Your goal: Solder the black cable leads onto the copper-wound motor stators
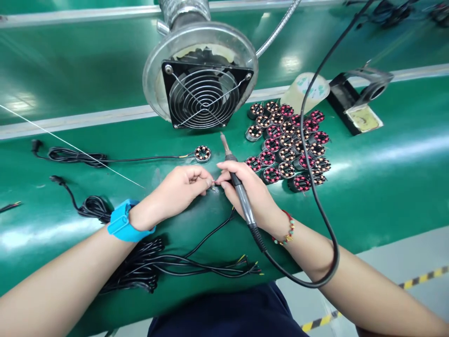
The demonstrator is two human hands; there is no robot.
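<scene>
Over the green tabletop [386, 182], your right hand [257, 196] closes its grip around a soldering iron [244, 202], left of clustered wound coils [286, 155]; your left hand [180, 189] pinches a small piece [213, 182] too tiny to identify.

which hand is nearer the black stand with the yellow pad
Right. The right hand, holding the soldering iron, is left of the black stand and nearer the person; the left hand is farther left, past the right hand.

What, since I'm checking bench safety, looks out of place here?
No obvious spill or damage shows. Only the soldering-iron cord looks awkward, looping across the right forearm in this view, where it might snag.
</scene>
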